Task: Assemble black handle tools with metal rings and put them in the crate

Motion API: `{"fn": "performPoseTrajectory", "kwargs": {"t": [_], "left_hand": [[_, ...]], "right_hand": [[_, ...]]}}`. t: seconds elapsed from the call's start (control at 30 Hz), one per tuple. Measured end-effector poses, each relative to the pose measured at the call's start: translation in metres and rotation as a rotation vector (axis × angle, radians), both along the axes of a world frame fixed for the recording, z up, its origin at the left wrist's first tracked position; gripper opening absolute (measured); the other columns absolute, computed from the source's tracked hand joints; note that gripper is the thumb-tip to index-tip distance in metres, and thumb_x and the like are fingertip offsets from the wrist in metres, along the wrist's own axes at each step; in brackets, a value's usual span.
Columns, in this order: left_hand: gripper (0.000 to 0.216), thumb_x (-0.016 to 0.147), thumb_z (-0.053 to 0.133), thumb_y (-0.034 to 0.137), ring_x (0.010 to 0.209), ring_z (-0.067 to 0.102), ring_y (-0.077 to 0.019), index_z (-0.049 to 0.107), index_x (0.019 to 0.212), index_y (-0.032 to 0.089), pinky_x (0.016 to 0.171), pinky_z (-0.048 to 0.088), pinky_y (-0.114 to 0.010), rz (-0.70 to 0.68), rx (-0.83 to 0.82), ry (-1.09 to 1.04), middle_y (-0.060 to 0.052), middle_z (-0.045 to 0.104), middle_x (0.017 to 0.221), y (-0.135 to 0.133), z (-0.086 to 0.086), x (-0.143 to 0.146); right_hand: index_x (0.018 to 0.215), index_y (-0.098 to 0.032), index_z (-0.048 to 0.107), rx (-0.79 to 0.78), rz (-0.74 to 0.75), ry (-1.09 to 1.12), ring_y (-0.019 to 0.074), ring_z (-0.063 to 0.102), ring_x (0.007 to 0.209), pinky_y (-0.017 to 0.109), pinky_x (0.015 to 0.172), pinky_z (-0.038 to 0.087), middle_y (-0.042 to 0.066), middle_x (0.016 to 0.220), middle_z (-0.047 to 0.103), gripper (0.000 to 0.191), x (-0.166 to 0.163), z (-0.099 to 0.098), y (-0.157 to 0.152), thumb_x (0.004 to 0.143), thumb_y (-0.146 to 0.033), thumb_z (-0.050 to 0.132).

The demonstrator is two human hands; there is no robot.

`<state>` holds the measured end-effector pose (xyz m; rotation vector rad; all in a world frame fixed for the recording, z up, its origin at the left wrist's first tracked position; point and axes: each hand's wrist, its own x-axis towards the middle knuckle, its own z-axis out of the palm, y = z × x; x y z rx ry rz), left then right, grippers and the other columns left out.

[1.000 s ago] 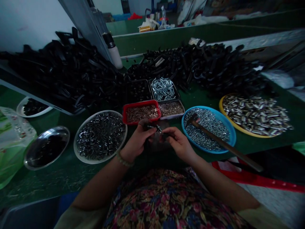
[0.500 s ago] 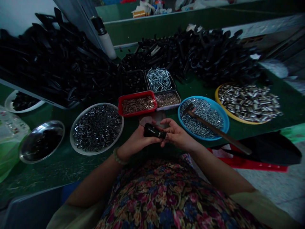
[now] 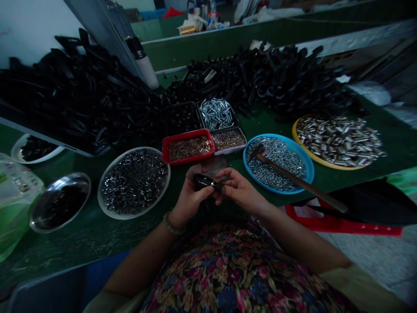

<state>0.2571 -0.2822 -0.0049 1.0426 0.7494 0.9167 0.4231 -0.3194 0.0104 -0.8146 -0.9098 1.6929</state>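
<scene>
A small black plastic part with pale lettering lies across my two hands, just in front of the red tray. My left hand is closed around its left end, the thumb along its near side. At the part's right end, the fingertips of my right hand pinch it, beside a small shiny metal spot. Whether those fingertips also hold a smaller piece cannot be made out. Behind the hands stands a red tray of thin copper-coloured pins. A hammer rests across the blue basin of small metal pieces.
A white plate of shiny curved clips and a steel bowl lie left. A yellow basin of metal cylinders stands right. Heaps of black parts fill the back of the green table, near a bottle.
The black part has turned slightly in my hands, and my right fingers have closed further over its right end. The whole view has shifted a little.
</scene>
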Motion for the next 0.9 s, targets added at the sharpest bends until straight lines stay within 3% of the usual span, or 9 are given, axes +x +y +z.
{"fn": "performPoseTrajectory", "kwargs": {"t": [0.23,0.33,0.4,0.5,0.53,0.6,0.67,0.8,0.9], "left_hand": [[0.051,0.076,0.071,0.028,0.083,0.062,-0.0157,0.043,0.118,0.028,0.074,0.051,-0.029,-0.104,0.047,0.062,-0.001,0.062,0.099,-0.005,0.008,-0.003],[0.079,0.069,0.078,0.029,0.101,0.059,-0.0212,0.033,0.135,0.027,0.086,0.05,-0.033,-0.13,0.13,0.225,-0.006,0.058,0.116,-0.001,0.014,-0.009],[0.085,0.072,0.074,0.032,0.115,0.053,-0.0244,0.026,0.141,0.024,0.097,0.044,-0.036,-0.102,0.209,0.357,-0.01,0.051,0.129,0.008,0.016,-0.016],[0.08,0.082,0.064,0.034,0.123,0.048,-0.0281,0.019,0.146,0.017,0.104,0.038,-0.041,-0.081,0.381,0.598,-0.015,0.048,0.134,0.027,0.011,-0.022],[0.082,0.08,0.066,0.033,0.123,0.048,-0.0301,0.019,0.146,0.015,0.104,0.037,-0.043,-0.117,0.473,0.684,-0.017,0.049,0.133,0.034,0.006,-0.021],[0.089,0.071,0.074,0.028,0.123,0.047,-0.035,0.025,0.143,0.012,0.106,0.033,-0.047,-0.261,0.698,0.842,-0.021,0.05,0.131,0.047,-0.006,-0.011],[0.09,0.063,0.079,0.024,0.123,0.047,-0.0372,0.033,0.139,0.012,0.107,0.03,-0.05,-0.4,0.9,0.962,-0.022,0.051,0.13,0.057,-0.019,0.003],[0.07,0.07,0.073,0.024,0.116,0.052,-0.0311,0.041,0.132,0.016,0.101,0.039,-0.044,-0.401,1.073,1.13,-0.017,0.05,0.127,0.06,-0.031,0.017],[0.051,0.078,0.066,0.026,0.115,0.052,-0.0276,0.047,0.125,0.016,0.11,0.029,-0.048,-0.329,1.109,1.192,-0.013,0.055,0.12,0.052,-0.028,0.01]], "right_hand": [[0.106,-0.023,0.041,-0.106,0.032,0.013,0.0133,0.068,0.065,0.027,0.062,0.056,0.0,0.086,0.069,0.051,-0.007,-0.004,-0.004,0.074,-0.039,0.076],[0.091,-0.024,0.041,-0.082,-0.058,-0.09,0.0112,0.066,0.065,0.024,0.061,0.052,-0.005,0.078,0.064,0.04,-0.009,-0.005,-0.008,0.075,-0.039,0.075],[0.087,-0.022,0.043,-0.015,0.021,-0.213,0.012,0.066,0.067,0.025,0.063,0.051,-0.004,0.077,0.062,0.03,-0.003,-0.001,0.0,0.081,-0.038,0.068],[0.093,-0.019,0.054,0.257,0.115,-0.602,0.0162,0.065,0.078,0.032,0.072,0.05,0.002,0.085,0.064,0.015,0.012,0.008,0.042,0.089,-0.033,0.057],[0.093,-0.018,0.057,0.397,0.042,-0.816,0.0171,0.063,0.082,0.034,0.076,0.049,0.004,0.087,0.064,0.012,0.014,0.01,0.065,0.091,-0.029,0.053],[0.095,-0.015,0.063,0.674,0.029,-1.302,0.0228,0.058,0.099,0.038,0.087,0.043,0.01,0.1,0.064,0.012,0.012,0.009,0.113,0.09,-0.02,0.052],[0.098,-0.013,0.066,0.824,0.202,-1.695,0.0282,0.053,0.108,0.042,0.09,0.039,0.015,0.107,0.063,0.017,0.002,0.002,0.157,0.089,-0.018,0.053],[0.097,-0.013,0.068,0.877,0.393,-1.886,0.03,0.054,0.107,0.042,0.091,0.035,0.014,0.106,0.066,0.018,-0.017,-0.014,0.201,0.082,-0.02,0.063],[0.097,-0.014,0.067,0.878,0.387,-1.866,0.0295,0.054,0.107,0.041,0.09,0.035,0.013,0.106,0.067,0.017,-0.015,-0.019,0.202,0.082,-0.021,0.063]]}}
